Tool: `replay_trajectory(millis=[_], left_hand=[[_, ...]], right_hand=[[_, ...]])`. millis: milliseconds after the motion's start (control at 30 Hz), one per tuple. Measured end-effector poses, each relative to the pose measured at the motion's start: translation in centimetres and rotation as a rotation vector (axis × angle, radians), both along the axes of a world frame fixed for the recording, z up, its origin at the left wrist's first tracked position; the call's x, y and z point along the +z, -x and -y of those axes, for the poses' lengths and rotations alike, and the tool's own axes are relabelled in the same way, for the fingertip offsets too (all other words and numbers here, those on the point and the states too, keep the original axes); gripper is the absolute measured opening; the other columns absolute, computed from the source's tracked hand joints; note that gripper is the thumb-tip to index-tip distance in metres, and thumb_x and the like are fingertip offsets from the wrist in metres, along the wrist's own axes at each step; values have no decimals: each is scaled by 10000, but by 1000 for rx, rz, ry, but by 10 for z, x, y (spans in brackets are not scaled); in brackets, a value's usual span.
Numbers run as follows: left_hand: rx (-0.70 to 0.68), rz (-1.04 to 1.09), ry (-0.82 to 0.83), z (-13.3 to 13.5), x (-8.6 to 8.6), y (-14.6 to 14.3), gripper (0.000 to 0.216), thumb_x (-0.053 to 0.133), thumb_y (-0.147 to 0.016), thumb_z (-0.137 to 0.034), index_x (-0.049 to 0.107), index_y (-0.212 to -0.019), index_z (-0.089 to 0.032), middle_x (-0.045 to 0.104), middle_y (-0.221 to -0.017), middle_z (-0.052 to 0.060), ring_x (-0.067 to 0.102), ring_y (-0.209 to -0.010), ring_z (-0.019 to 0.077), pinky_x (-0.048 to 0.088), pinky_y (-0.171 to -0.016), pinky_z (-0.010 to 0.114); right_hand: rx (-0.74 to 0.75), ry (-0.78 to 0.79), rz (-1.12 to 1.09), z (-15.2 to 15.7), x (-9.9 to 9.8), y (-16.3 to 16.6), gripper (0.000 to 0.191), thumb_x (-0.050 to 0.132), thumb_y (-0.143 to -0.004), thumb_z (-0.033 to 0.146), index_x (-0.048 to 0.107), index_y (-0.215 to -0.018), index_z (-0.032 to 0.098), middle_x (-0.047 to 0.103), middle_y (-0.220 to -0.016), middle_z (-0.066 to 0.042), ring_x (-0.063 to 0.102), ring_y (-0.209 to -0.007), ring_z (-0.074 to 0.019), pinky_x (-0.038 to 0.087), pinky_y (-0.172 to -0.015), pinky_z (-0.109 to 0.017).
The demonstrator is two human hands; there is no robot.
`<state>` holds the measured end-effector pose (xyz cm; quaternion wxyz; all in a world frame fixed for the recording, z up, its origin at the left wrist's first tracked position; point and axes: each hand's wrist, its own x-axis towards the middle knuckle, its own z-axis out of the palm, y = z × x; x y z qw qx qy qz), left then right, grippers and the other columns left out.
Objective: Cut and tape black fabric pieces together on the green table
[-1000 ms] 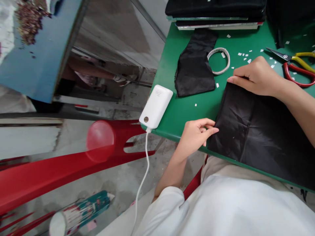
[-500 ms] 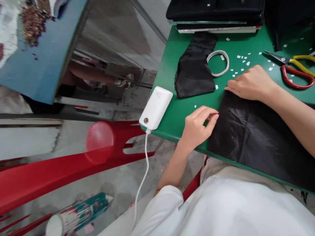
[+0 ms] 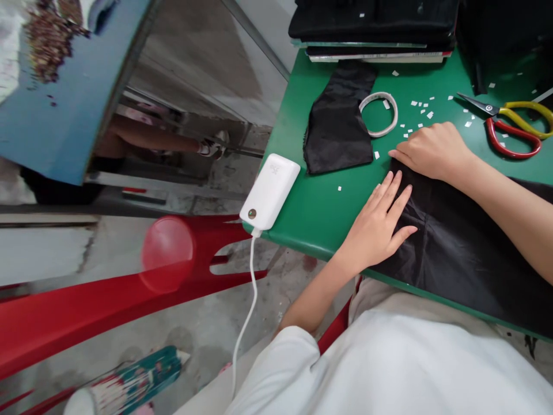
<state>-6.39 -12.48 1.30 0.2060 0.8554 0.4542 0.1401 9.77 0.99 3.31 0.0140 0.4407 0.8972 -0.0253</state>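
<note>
A large piece of black fabric [image 3: 466, 248] lies creased along the near edge of the green table [image 3: 319, 213]. My left hand [image 3: 377, 225] rests flat on its left end, fingers spread and thumb apart. At the far left corner of the fabric, my right hand [image 3: 436, 151] is curled closed on the edge; its fingertips are mostly hidden beneath it. Beyond the hands are a smaller black cloth piece [image 3: 339, 129] and a roll of white tape [image 3: 394, 112] touching its right side. To the right lie scissors [image 3: 489, 109] with one red and one yellow handle.
Small white paper bits [image 3: 430, 115] are scattered behind my right hand. A white power bank [image 3: 271, 193] with a cable sits at the table's left corner. Black folded items [image 3: 371, 23] are stacked at the back. A red plastic chair [image 3: 108, 294] stands left.
My left hand has gone from a pinch at the fabric's left edge to lying spread on the fabric, farther right. My right hand stays at the far corner. The view has shifted slightly.
</note>
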Motion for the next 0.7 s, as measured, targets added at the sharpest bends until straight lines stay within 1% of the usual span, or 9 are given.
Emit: replay_trajectory(millis=[100, 167, 300, 433, 533, 600, 700], left_hand=[[0, 14, 19, -1, -1, 0, 666, 456, -990, -453, 259, -1548, -148, 98, -1657, 239, 8, -1563, 353, 222, -1218, 622], [2, 15, 18, -1, -1, 0, 664, 461, -987, -454, 271, -1545, -148, 89, -1658, 240, 14, -1562, 358, 216, -1218, 626], [-5, -14, -3, -4, 2, 0, 670, 473, -977, -457, 321, -1522, -96, 138, -1642, 270, 77, -1558, 369, 220, -1233, 592], [-4, -14, -22, -5, 2, 0, 682, 497, -959, -474, 345, -1512, -105, 175, -1639, 254, 115, -1553, 373, 229, -1234, 587], [-10, -8, -24, -5, 0, 1, 698, 501, -954, -488, 342, -1516, -105, 174, -1642, 245, 107, -1555, 368, 232, -1238, 572], [-16, -11, -20, -6, -1, 2, 701, 486, -962, -495, 330, -1524, -105, 170, -1644, 241, 94, -1559, 358, 222, -1243, 563], [-38, -35, -22, -4, 0, 5, 718, 449, -976, -520, 303, -1536, -95, 171, -1645, 240, 104, -1560, 345, 198, -1251, 554]], right_hand=[[-14, -34, -32, 3, -1, 2, 475, 389, -996, 378, 742, -765, 162, 752, -805, -146, 649, -701, -262, 283, -555, -310], [-30, -28, -44, 5, 0, 4, 465, 383, -991, 344, 744, -762, 159, 751, -813, -159, 656, -707, -275, 299, -552, -319], [-65, 11, -42, 8, 1, 9, 425, 401, -969, 282, 744, -758, 146, 737, -806, -186, 676, -740, -319, 358, -576, -343], [-29, -46, -75, 9, -2, 12, 405, 408, -951, 247, 730, -723, 155, 721, -745, -170, 672, -747, -316, 400, -602, -359], [-16, -91, -93, 14, -5, 12, 433, 362, -962, 246, 732, -758, 148, 730, -755, -172, 667, -756, -301, 407, -620, -363], [-74, -117, -125, 18, -7, 11, 446, 345, -966, 262, 730, -780, 139, 739, -784, -174, 666, -751, -293, 397, -618, -355], [-200, -138, -222, 18, -12, 7, 447, 345, -978, 319, 709, -781, 148, 744, -810, -159, 660, -711, -272, 361, -586, -330]])
